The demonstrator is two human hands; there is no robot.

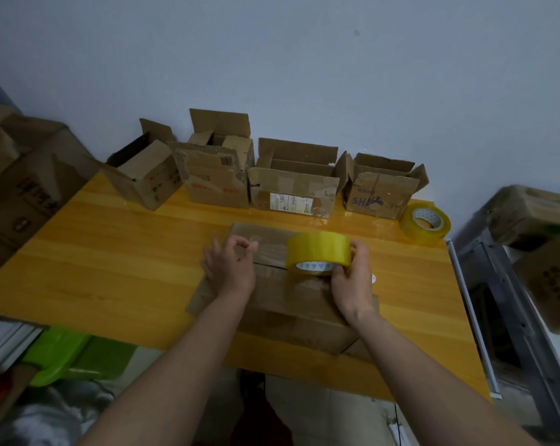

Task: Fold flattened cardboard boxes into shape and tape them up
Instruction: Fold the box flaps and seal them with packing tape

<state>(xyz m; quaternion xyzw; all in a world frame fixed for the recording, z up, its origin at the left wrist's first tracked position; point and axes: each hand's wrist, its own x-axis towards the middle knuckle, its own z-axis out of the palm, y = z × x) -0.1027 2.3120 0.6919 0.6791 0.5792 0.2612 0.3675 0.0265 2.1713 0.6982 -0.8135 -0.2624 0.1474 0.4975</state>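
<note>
— Brown, creased cardboard box (291, 304) with closed flaps lies on the orange wooden table (111, 252), at its near edge. How does its top look?

— Two flaps meet in a seam running left to right, with glossy old tape patches on the far flap.

— And the hands?

— Right hand (352, 278) grips a roll of yellow-tinted packing tape (319, 254) held on edge over the seam, fingers curled round its right side. Left hand (233, 268) hovers left of the roll, thumb and forefinger pinched together; I cannot tell whether a tape end is between them.

— What lies beyond the box?

— Four open, worn cardboard boxes (288, 185) stand in a row against the wall. A second tape roll (426, 223) sits on the table, to the far right of the box.
</note>
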